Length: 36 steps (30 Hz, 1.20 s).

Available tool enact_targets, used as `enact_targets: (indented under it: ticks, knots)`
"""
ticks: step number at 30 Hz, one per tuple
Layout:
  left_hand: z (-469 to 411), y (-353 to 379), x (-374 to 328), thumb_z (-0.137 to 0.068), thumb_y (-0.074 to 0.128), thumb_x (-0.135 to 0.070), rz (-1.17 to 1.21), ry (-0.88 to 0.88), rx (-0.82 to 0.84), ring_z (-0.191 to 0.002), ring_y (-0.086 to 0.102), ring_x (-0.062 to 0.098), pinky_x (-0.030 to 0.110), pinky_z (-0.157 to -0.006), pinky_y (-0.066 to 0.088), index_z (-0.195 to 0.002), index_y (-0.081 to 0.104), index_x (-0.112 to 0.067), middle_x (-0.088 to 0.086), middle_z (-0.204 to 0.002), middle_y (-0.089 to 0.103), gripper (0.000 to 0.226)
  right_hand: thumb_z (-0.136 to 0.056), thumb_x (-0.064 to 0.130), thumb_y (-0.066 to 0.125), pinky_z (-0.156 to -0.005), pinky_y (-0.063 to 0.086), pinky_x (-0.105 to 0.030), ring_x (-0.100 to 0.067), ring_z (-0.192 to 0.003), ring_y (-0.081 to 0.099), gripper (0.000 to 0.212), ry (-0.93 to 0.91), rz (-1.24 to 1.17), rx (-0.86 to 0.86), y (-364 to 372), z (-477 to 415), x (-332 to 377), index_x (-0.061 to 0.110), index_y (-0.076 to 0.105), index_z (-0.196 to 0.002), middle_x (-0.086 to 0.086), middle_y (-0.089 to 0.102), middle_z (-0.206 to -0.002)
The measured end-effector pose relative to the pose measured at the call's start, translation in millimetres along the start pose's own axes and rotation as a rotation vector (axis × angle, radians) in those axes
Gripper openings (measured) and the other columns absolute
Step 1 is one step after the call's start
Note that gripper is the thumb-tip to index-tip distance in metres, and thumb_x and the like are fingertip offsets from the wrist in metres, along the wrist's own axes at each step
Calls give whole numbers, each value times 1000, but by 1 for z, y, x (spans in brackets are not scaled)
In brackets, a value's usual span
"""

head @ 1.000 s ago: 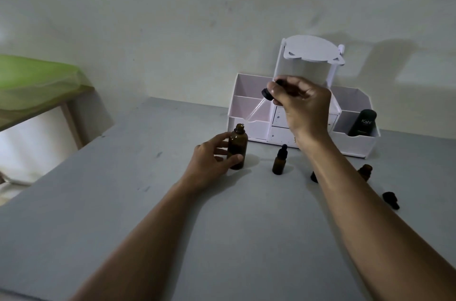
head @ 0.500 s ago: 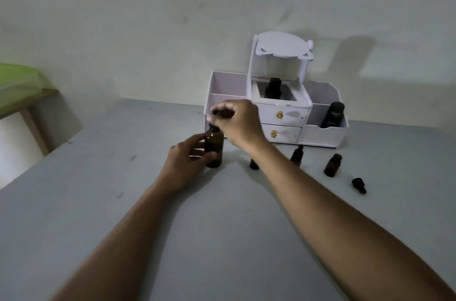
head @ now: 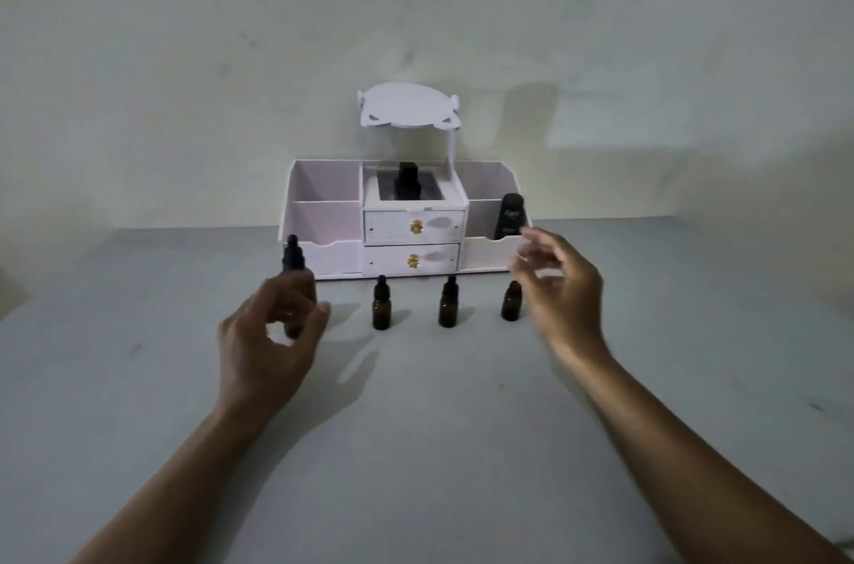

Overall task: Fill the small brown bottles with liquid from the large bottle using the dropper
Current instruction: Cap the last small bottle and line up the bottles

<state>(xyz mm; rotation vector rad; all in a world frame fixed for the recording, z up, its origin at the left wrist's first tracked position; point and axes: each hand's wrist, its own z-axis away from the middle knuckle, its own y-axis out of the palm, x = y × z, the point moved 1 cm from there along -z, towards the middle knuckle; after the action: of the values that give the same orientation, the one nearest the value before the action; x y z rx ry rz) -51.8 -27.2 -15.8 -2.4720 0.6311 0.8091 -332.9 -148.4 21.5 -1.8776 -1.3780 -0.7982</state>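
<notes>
Near the bench's far edge, the left hand (head: 268,346) curled round the capped large bottle (head: 295,260), probably to steady it; actual contact could not be confirmed. The right hand (head: 561,295) hovered spread, holding nothing, beside three small brown bottles (head: 381,311) lined up before the organizer (head: 323,217).

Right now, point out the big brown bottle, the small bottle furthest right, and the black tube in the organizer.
Big brown bottle (head: 294,256): head view, its black dropper cap.
Small bottle furthest right (head: 510,307): head view, its brown body.
Black tube (head: 511,217): head view, its labelled front.
</notes>
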Motion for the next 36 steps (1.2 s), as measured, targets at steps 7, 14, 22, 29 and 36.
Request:
enact_targets:
  ticks: [7,14,22,29,36]
  knots:
    - [51,98,-79,-85,79,-21,284,-172,523,-83,71,10,21,-77,59,-113,70,-25,-7,-88,73,30,-75,35,85,-83,47,-26,-19,-103,59,63,391,281,197,-72,14,-75,31,55,-130,1,61,-112]
    - [44,191,-102,-84,79,-23,237,-492,478,-119,62,16,25,-100,48,-146,49,-12,6,-137,62,70,-73,42,82,-96,50,-38,-13,-95,64,42,344,467,258,-43,1,-93,32,66,-111,9,69,-97]
    - [23,232,-94,-80,84,-21,206,-534,392,-120,64,20,32,-104,50,-142,54,-7,10,-136,64,71,-70,1,83,-76,61,-31,-19,-82,70,30,481,-111,-121,-35,-34,-103,15,71,-95,0,71,-89]
    - [15,233,-87,-83,81,-10,228,-483,407,-94,67,6,13,-89,47,-123,70,-8,5,-115,75,42,-83,2,76,-76,59,-29,-18,-79,66,20,490,-543,17,-33,-41,-98,12,74,-101,-3,70,-85]
    - [14,232,-87,-82,81,-9,258,-495,420,-98,71,11,24,-99,53,-121,72,-9,5,-113,76,40,-76,-3,80,-77,59,-28,-15,-82,72,28,308,-434,77,-27,-45,-79,13,75,-100,-2,76,-89]
